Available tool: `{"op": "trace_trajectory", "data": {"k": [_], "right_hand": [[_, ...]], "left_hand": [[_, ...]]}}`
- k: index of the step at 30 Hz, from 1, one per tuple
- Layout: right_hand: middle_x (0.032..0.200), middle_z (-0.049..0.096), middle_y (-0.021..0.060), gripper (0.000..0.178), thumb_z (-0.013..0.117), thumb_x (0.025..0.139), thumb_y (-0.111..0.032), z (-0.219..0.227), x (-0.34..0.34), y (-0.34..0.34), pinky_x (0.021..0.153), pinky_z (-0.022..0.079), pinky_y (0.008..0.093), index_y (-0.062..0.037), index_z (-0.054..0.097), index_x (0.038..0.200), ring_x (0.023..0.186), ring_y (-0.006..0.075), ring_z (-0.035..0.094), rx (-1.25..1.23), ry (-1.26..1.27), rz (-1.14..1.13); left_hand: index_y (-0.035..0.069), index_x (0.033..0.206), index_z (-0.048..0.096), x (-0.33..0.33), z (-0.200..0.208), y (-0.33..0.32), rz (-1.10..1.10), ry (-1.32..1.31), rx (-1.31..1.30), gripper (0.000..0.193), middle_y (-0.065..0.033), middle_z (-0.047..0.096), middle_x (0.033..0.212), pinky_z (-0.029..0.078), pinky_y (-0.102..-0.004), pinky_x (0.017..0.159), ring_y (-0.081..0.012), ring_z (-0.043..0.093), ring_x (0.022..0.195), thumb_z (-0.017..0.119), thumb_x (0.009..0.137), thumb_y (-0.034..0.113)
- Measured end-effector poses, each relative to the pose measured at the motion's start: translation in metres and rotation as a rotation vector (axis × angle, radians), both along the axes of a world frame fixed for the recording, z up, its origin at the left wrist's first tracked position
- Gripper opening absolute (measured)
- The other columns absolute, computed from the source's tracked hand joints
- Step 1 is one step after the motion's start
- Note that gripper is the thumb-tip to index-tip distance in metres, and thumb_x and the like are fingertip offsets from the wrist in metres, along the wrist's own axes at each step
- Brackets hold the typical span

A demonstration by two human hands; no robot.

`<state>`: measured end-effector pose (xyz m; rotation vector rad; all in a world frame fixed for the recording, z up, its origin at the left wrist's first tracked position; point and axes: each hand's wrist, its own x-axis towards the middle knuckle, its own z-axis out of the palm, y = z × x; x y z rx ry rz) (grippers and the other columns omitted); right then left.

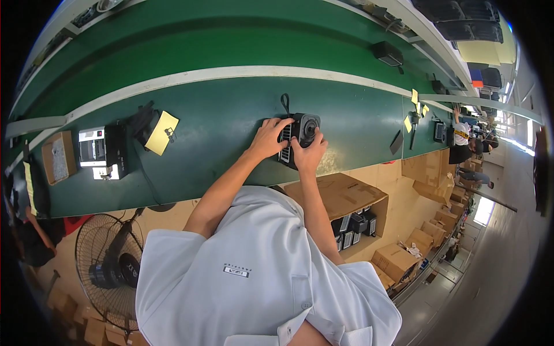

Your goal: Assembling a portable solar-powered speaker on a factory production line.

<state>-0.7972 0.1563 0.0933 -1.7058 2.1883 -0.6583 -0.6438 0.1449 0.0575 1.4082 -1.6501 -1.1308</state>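
Black device (302, 127) in both hands' fingers (317, 139), near bench's edge (199, 198).

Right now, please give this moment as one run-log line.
left hand: touching black device | right hand: touching same device | surface: green table | further left: yellow paper

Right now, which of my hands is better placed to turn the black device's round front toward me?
Likely the right hand: it's beside the round front, while the left hand is at the striped side.
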Motion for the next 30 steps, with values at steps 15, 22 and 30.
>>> {"op": "trace_trajectory", "data": {"k": [15, 22, 30], "right_hand": [[0.121, 0.049, 0.026, 0.081, 0.082, 0.07, -0.034, 0.002, -0.003, -0.001, 0.096, 0.043, 0.0507, -0.0035, 0.049, 0.136, 0.113, 0.0427, 0.049, 0.016, 0.078, 0.036], [0.123, 0.049, 0.024, 0.088, 0.086, 0.067, -0.043, 0.007, 0.002, -0.002, 0.095, 0.044, 0.0507, -0.0058, 0.049, 0.138, 0.114, 0.0412, 0.05, 0.067, 0.129, 0.041], [0.126, 0.046, 0.0243, 0.096, 0.087, 0.064, -0.045, 0.012, 0.01, -0.001, 0.093, 0.044, 0.0516, -0.0093, 0.044, 0.142, 0.114, 0.0416, 0.048, 0.077, 0.192, 0.064]], "left_hand": [[0.009, 0.149, 0.036, -0.009, -0.009, 0.003, 0.078, 0.214, 0.012, 0.089, -0.0205, 0.052, 0.131, 0.041, -0.0475, 0.104, -0.0418, 0.047, 0.121, 0.078, 0.071, 0.013], [0.012, 0.153, 0.034, -0.009, -0.018, 0.003, 0.02, 0.086, 0.089, 0.089, -0.0185, 0.047, 0.139, 0.038, -0.0461, 0.109, -0.0395, 0.045, 0.126, 0.078, 0.075, 0.018], [0.012, 0.148, 0.042, -0.007, -0.025, 0.007, 0.109, 0.272, 0.104, 0.075, -0.0166, 0.055, 0.131, 0.044, -0.0414, 0.103, -0.0339, 0.052, 0.123, 0.068, 0.079, 0.002]]}}
